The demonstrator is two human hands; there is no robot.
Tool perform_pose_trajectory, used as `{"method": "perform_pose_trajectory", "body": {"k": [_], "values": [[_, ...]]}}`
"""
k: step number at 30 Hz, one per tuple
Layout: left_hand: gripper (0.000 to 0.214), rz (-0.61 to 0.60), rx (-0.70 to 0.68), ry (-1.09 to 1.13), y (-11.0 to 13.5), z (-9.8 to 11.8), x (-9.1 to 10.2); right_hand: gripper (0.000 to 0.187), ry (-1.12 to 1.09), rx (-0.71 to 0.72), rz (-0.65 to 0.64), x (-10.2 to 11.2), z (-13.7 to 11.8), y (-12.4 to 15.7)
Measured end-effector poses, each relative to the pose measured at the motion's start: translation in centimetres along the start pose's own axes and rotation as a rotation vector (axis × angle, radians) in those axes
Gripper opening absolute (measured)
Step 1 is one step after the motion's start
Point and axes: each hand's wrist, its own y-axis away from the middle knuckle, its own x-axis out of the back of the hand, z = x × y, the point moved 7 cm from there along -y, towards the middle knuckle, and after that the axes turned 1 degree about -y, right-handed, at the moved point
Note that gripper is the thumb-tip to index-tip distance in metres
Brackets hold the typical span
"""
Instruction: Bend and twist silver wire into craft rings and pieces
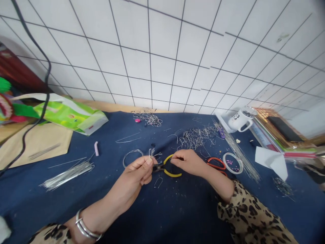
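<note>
My left hand is closed in a pinch on a small bunch of thin wire pieces that stick up from its fingertips. My right hand is closed on the yellow-handled pliers, whose dark jaws point left toward the wire in my left hand. Both hands hover just above the dark blue cloth near the table's middle. A loose bent wire piece lies on the cloth just below the hands.
A wire coil, a bundle of straight wires, tangled wire heaps and orange-handled scissors surround the hands. A bead-filled ring, white mug, books, green bag and a tiled wall lie beyond.
</note>
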Motion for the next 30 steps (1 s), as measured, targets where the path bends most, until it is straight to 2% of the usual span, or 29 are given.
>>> {"method": "perform_pose_trajectory", "body": {"k": [3, 6, 9, 12, 17, 23, 30], "values": [[0.02, -0.088, 0.057, 0.021, 0.4, -0.5, -0.8, 0.021, 0.324, 0.013, -0.067, 1.5, 1.0, 0.1], [0.02, -0.119, 0.119, 0.02, 0.7, -1.1, -1.2, 0.021, 0.563, -0.122, -0.095, 3.9, 3.3, 0.4], [0.021, -0.126, 0.168, 0.033, 0.6, -1.6, -1.4, 0.021, 0.652, -0.219, -0.072, 6.1, 5.1, 0.7], [0.02, -0.143, 0.21, 0.052, 0.6, -2.0, -1.5, 0.021, 0.67, -0.241, -0.034, 7.1, 5.7, 0.6], [0.019, -0.156, 0.237, 0.064, 0.7, -2.3, -1.7, 0.025, 0.669, -0.233, 0.075, 6.9, 5.7, -1.9], [0.021, -0.143, 0.216, 0.069, 0.7, -2.3, -1.5, 0.02, 0.667, -0.236, 0.097, 5.9, 6.6, -5.9], [0.021, -0.111, 0.183, 0.095, 0.1, -2.3, -1.1, 0.012, 0.685, -0.243, 0.089, 5.1, 6.8, -6.7]]}}
